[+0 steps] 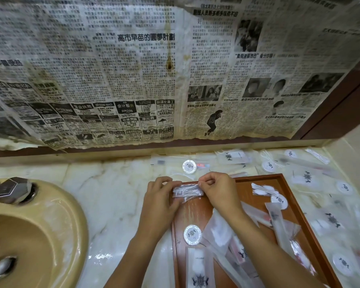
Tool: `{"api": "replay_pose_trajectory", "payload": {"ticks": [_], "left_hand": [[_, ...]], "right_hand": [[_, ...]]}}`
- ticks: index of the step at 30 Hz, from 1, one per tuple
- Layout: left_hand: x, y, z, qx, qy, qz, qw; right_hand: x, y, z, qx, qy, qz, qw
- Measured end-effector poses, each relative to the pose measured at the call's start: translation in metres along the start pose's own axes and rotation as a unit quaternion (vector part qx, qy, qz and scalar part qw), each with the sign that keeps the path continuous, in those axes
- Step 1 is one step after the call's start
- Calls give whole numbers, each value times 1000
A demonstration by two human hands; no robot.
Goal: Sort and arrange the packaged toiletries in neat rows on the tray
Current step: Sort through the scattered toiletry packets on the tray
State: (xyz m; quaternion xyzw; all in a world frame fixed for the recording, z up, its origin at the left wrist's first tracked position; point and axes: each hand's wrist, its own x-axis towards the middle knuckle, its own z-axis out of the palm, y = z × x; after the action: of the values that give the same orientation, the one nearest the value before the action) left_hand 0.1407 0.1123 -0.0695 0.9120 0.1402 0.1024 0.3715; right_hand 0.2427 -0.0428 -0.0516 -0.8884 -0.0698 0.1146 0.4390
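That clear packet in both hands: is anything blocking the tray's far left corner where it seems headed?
Nothing visible. Both the left hand and right hand hold the clear packet over bare wood of the tray; the piled packets lie nearer and rightward.

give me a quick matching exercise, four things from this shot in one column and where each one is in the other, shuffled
Things:
1. clear packet
2. round white disc
3. sink
4. newspaper

Places:
A. on the wall above the counter
B. lying on the wooden tray, near its left edge
C. held between the left hand and right hand
D. set in the counter at the left

Pairs: 1-C, 2-B, 3-D, 4-A
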Motion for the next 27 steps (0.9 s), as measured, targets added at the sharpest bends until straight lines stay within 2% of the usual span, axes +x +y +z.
{"api": "replay_pose_trajectory", "payload": {"ticks": [7, 13, 17, 21, 24, 27], "left_hand": [[3, 2, 10, 104, -9, 32, 994], [-1, 3, 11, 94, 9, 45, 994], [-3, 8, 11, 73, 19, 55, 996], [-3, 3, 18, 93, 29, 34, 995], [-3, 0, 22, 105, 29, 31, 994], [-3, 1, 22, 105, 37, 32, 993]], "right_hand": [[-11, 0, 3, -19, 23, -36, 999], [-21, 0, -6, 34, 84, -8, 996], [-31, 2, -4, 33, 66, -2, 997], [-36, 4, 3, -27, 22, -38, 999], [-38, 7, 5, -46, 17, -61, 997], [-41, 4, 1, -18, 38, -44, 998]]}}
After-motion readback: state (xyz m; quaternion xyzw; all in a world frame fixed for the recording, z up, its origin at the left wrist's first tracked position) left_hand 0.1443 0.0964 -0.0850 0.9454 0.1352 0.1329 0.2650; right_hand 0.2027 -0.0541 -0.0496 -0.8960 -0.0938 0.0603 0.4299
